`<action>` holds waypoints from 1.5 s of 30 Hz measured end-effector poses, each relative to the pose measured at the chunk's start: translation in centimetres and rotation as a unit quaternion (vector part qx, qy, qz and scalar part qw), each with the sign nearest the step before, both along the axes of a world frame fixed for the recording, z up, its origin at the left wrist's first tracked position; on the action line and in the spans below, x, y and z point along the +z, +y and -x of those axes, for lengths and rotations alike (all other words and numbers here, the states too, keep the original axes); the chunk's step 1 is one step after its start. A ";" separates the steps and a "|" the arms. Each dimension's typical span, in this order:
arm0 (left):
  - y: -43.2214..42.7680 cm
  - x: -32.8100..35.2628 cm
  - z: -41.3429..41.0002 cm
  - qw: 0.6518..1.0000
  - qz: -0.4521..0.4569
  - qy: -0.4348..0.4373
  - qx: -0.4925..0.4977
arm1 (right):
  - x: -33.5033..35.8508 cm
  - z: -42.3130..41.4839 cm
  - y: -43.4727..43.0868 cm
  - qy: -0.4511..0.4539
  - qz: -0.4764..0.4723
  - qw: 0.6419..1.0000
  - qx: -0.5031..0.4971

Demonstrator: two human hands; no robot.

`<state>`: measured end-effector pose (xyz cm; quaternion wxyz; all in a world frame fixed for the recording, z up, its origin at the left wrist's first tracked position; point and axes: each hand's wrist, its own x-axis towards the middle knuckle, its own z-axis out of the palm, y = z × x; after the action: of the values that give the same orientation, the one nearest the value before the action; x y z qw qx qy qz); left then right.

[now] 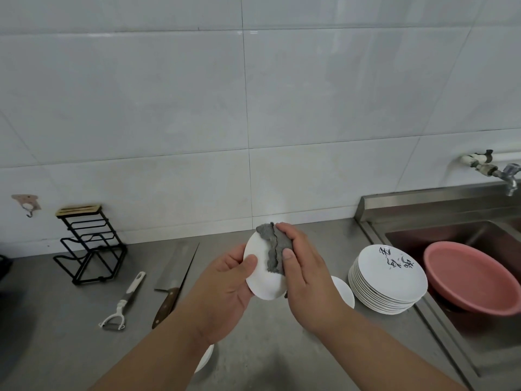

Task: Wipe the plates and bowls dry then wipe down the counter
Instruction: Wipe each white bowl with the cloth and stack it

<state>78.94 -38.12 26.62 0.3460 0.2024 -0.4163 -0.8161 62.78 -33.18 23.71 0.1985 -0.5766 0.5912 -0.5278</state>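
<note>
White wall tiles (pixel 169 108) behind, grey surface (pixel 70 348) below, steel sink (pixel 439 230) at right. Partly hidden: a white dish (pixel 345 292) behind the right wrist, only its rim edge shows; another white piece (pixel 205 358) under the left forearm, too little showing to say plate or bowl. Faucet (pixel 507 176) cut by the right frame edge. Dark object at far left edge cut off, can't identify.

Left hand (pixel 222 292) holds a small white dish (pixel 262 277) tilted up above the surface, thumb over its near-left rim, fingers behind it, grip clamped on the dish. Right hand (pixel 304 266) presses a grey cloth (pixel 273 246) on the dish face, fingers wrapped over the cloth's far edge, thumb on it, grip closed on the cloth. Both forearms bare, rising from the bottom edge.

Around: stack of white plates (pixel 386 283) with black markings just right of the hands, beside the sink; pink basin (pixel 468 277) in the sink. Left: cleaver (pixel 174 275), peeler (pixel 124 303), black wire rack (pixel 90 244), wall hook (pixel 26 204).
</note>
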 end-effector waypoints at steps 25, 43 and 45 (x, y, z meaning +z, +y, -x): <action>-1.0 0.0 0.6 0.996 0.026 -0.061 -0.057 | -1.8 1.8 -0.2 -0.118 -0.033 0.992 0.010; -0.7 -1.8 2.1 0.990 0.075 -0.107 -0.042 | -2.0 3.0 -0.7 -0.102 -0.024 0.994 -0.008; -0.8 -1.7 2.4 0.992 0.062 -0.104 -0.041 | -2.2 3.0 -0.7 -0.098 -0.025 0.995 -0.011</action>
<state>76.59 -38.91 24.96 0.2786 0.2470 -0.5080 -0.7768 59.83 -33.91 21.50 0.2639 -0.5108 0.5882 -0.5687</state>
